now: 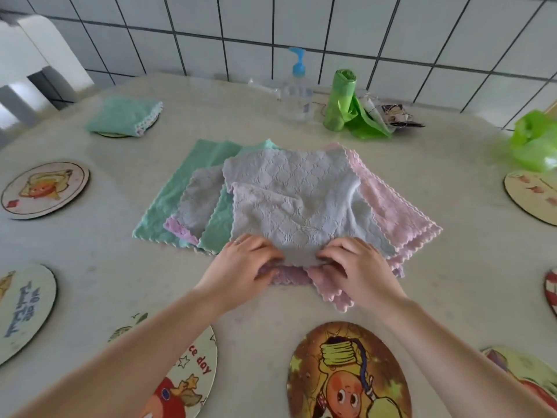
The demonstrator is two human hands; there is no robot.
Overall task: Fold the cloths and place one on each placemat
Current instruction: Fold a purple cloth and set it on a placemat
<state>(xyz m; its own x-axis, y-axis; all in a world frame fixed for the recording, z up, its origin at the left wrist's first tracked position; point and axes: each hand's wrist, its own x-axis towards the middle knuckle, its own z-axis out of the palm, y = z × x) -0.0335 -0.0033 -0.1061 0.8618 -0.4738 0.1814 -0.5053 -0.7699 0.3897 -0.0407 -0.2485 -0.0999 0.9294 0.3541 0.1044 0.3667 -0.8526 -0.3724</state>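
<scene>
Both hands at the near edge of a fanned stack of cloths [289,206] in the middle of the table [452,236]; left hand [241,267] and right hand [355,267] with fingers curled, pinching the near hem of the top grey cloth [292,212], already doubled over itself with its upper flap slightly askew; thumbs tucked under, so hard to tell whether the lilac cloth [283,274] just beneath is caught in the same grip.

Chief risk from here: lifting two layers at once, dragging the lilac or pink cloth [404,218] along and upsetting the stack; cause, a pinch reaching too deep into thin, clinging fabric. Second risk: a crooked fold, given the flap's far corners not squared to the layer below; uneven pull from either side likely to skew it further. Third: a sleeve-free forearm sweeping the near placemat [349,372] while carrying the folded piece outward.

Grey cloth soft, waffle-textured, scalloped at the edge, limp and slow to hold a crease; mint green cloths [168,203] and more grey beneath it, splayed leftward. One folded mint cloth [123,117] already resting on a far-left placemat, mostly covering it; round cartoon-printed placemat [45,188] at left bare, like the others ringing the table. Pump bottle [297,89] and green bag roll [342,98] by the tiled wall.
</scene>
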